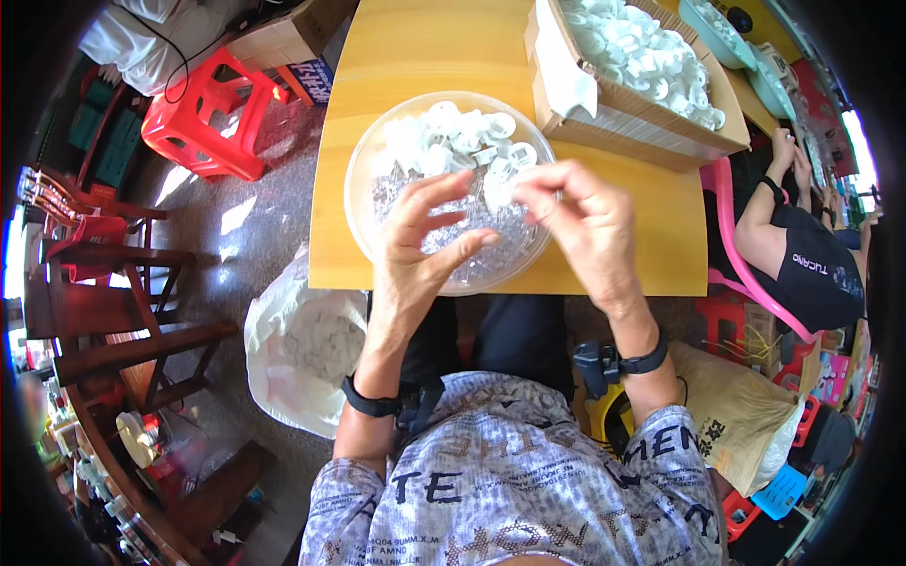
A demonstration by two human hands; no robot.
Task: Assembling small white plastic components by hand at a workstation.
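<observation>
A round clear plastic tub [353, 203] stands at the near edge of the wooden table. In its far half lies a heap of white plastic parts [444, 137]; the near half holds many small shiny, clear-looking pieces [486, 259]. Over the tub's left side, my left hand [420, 231] is open, thumb and fingers apart, nothing visible between them. My right hand [590, 222] is above the right rim with its fingertips pinched together. White parts sit right beside those fingertips, and whatever is in the pinch is too small or blurred to make out.
A cardboard box [651, 123] full of white parts stands on the table [623, 250] at the back right. White sack [302, 349] on the floor at left; red stool [212, 118] beyond it. At right, another person [797, 241] sits by a pink chair [731, 250], near green basins [717, 33].
</observation>
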